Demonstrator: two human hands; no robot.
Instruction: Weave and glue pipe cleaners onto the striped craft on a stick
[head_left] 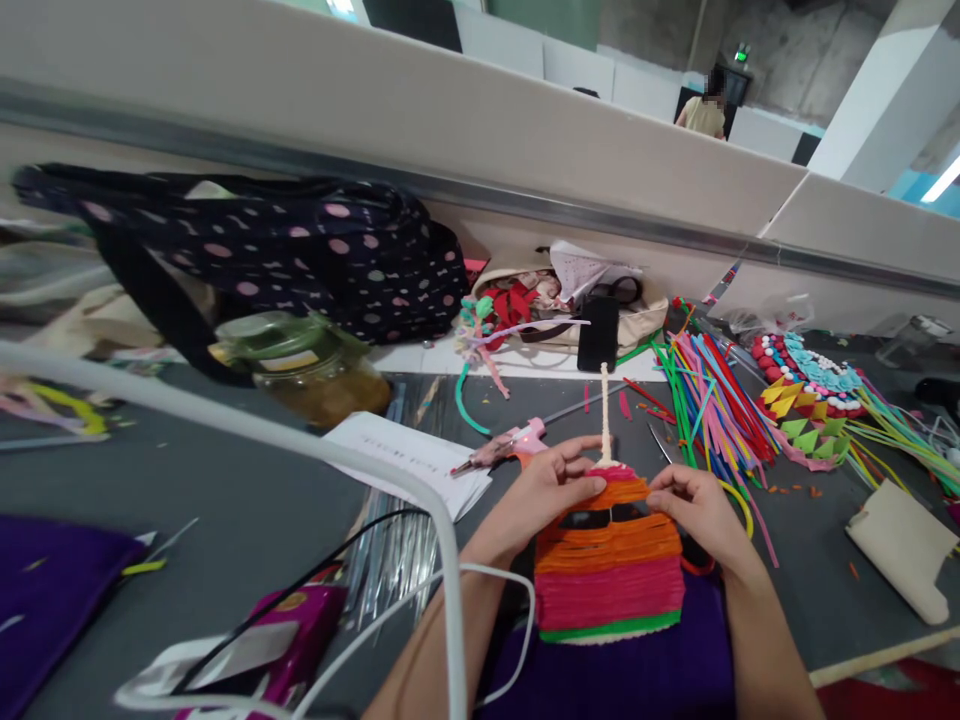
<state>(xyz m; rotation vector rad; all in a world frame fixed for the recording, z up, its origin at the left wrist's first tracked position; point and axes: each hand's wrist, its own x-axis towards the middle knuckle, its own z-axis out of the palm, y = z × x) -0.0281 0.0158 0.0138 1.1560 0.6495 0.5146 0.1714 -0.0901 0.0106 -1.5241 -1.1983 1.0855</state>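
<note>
Both hands hold a striped craft piece (609, 585) made of orange, pink and green fuzzy strips, probably pipe cleaners, with a cream stem (606, 415) rising from its top. My left hand (551, 490) pinches its upper left edge, thumb on the front face. At the upper right edge, the fingers of my right hand (694, 505) are closed on it. A gap between the orange rows shows something dark behind. Beneath the piece lies purple fabric (607, 680). Scissors with an orange handle (699, 567) show partly behind the right hand.
A pink glue gun (510, 447) rests by white papers (405, 460). Bundled colored pipe cleaners (716, 390) lie right, near flowered craft pieces (814, 370). Behind stand a phone (598, 333), a lidded jar (300, 365) and a dotted bag (300, 250). A white cable or arm (300, 430) crosses the left foreground.
</note>
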